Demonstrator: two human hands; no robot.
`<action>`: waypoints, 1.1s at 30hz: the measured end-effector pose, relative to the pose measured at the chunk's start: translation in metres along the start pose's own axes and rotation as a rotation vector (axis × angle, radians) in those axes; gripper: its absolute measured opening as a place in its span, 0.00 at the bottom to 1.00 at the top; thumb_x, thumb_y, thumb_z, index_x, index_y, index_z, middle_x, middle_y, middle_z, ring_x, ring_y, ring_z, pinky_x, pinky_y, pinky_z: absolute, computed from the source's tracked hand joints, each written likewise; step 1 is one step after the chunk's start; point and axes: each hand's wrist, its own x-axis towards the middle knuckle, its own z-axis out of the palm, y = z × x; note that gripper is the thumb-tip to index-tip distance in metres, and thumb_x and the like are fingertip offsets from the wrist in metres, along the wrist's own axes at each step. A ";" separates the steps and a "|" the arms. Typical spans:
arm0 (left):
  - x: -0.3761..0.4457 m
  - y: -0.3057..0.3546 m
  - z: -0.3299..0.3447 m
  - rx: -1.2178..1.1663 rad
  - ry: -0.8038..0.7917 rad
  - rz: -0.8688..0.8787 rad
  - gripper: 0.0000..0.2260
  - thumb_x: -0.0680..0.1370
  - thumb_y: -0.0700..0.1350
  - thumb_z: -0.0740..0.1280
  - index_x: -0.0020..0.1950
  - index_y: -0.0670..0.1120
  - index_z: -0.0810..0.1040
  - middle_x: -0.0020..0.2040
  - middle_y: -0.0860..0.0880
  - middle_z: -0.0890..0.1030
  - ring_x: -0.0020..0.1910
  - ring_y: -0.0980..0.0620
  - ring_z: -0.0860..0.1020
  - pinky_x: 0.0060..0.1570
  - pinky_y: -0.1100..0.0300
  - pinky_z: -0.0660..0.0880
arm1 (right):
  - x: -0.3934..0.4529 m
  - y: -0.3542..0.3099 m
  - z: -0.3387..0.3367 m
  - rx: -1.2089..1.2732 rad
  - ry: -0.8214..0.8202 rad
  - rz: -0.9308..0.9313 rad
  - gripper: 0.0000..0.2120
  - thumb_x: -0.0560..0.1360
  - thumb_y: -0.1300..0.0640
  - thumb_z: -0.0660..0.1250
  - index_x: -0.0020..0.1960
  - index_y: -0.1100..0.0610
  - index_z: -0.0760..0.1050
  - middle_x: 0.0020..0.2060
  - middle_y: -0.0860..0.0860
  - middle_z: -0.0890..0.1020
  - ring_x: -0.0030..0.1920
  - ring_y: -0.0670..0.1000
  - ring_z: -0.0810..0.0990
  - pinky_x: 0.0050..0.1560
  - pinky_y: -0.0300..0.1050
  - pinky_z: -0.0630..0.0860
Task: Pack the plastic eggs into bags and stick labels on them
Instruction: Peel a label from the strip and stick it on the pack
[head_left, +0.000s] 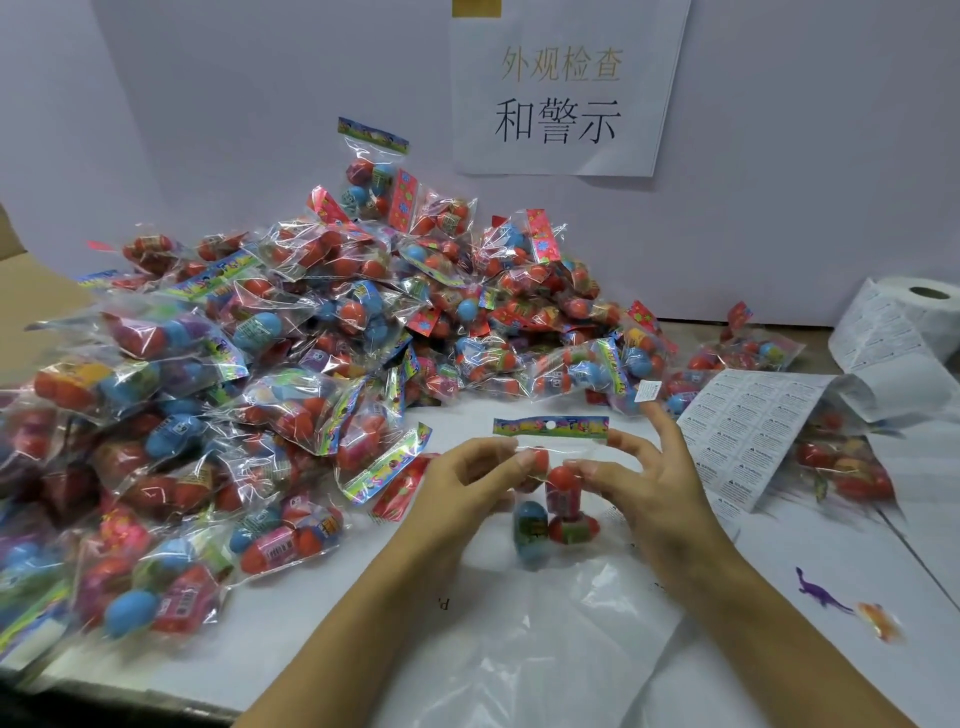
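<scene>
**Label poised over a held bag of eggs**

While a loose sheet of clear plastic film (545, 639) lies nearest on the white table (322, 613), both hands hold 1 small clear bag of red and blue plastic eggs (548, 512) upright just beyond it. The left hand (467, 488) pinches the bag below its multicoloured printed header strip (550, 427); the right hand (649, 478) pinches the other side, its upper fingers spread, with a small white warning label (648, 391) stuck to 1 fingertip.

Right of the hands lie a white sheet of printed labels (748, 431) and, farther back, a white label roll (904, 327). Behind and to the left rises a big heap of packed egg bags (311, 338).

Risks, as I judge them: the label may crease or land crooked on the slack film, or cling to the finger; the bag, held only by pinches, could slip.
</scene>
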 end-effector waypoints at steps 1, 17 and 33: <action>-0.001 0.000 0.001 -0.080 -0.017 -0.018 0.16 0.72 0.52 0.79 0.53 0.44 0.86 0.48 0.45 0.87 0.48 0.49 0.84 0.54 0.49 0.80 | -0.001 0.000 0.000 0.007 -0.011 -0.002 0.44 0.70 0.61 0.79 0.72 0.32 0.59 0.58 0.46 0.79 0.50 0.46 0.86 0.52 0.48 0.80; -0.001 0.004 0.003 -0.069 0.065 0.041 0.05 0.78 0.42 0.73 0.45 0.49 0.86 0.43 0.48 0.86 0.45 0.50 0.85 0.45 0.57 0.81 | -0.012 -0.006 0.014 0.029 -0.093 -0.084 0.49 0.63 0.56 0.79 0.77 0.40 0.57 0.59 0.45 0.76 0.49 0.49 0.87 0.42 0.37 0.81; -0.007 0.002 0.005 -0.155 -0.243 -0.051 0.23 0.71 0.37 0.78 0.65 0.42 0.77 0.53 0.35 0.86 0.53 0.35 0.85 0.52 0.48 0.83 | -0.008 -0.006 0.008 0.105 0.067 -0.126 0.42 0.60 0.44 0.82 0.68 0.32 0.65 0.60 0.39 0.76 0.54 0.44 0.85 0.48 0.38 0.80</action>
